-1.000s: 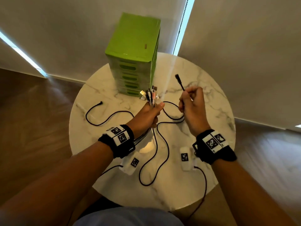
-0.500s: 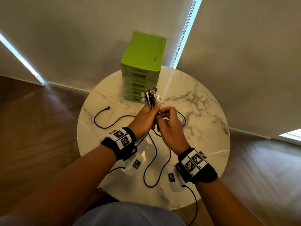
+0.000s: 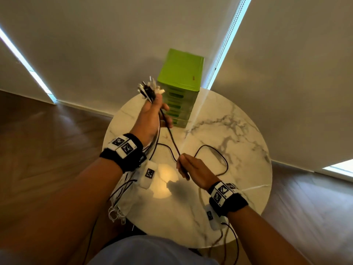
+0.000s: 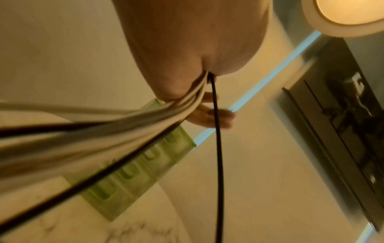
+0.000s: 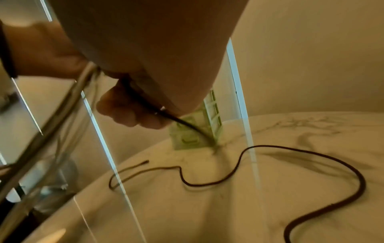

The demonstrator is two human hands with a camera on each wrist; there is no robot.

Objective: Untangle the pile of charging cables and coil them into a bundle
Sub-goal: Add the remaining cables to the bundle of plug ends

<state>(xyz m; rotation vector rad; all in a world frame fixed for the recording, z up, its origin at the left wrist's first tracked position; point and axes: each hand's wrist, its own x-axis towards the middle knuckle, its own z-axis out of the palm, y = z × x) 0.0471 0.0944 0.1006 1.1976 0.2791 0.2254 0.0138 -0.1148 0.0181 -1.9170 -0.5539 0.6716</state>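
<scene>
Hands have parted: left hand (image 3: 150, 119) grips the raised black-and-white cable bunch (image 3: 150, 89), right hand (image 3: 194, 169) pinches its thin black cable (image 3: 172, 140), straightening it for coiling.

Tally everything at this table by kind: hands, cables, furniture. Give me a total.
Hands: 2, left hand and right hand
Cable bundle: 1, gripped in the left hand; strands too blurred to count
Black cable: 1, stretched between both hands
Green drawer unit: 1
Round table: 1
Total: 6
</scene>
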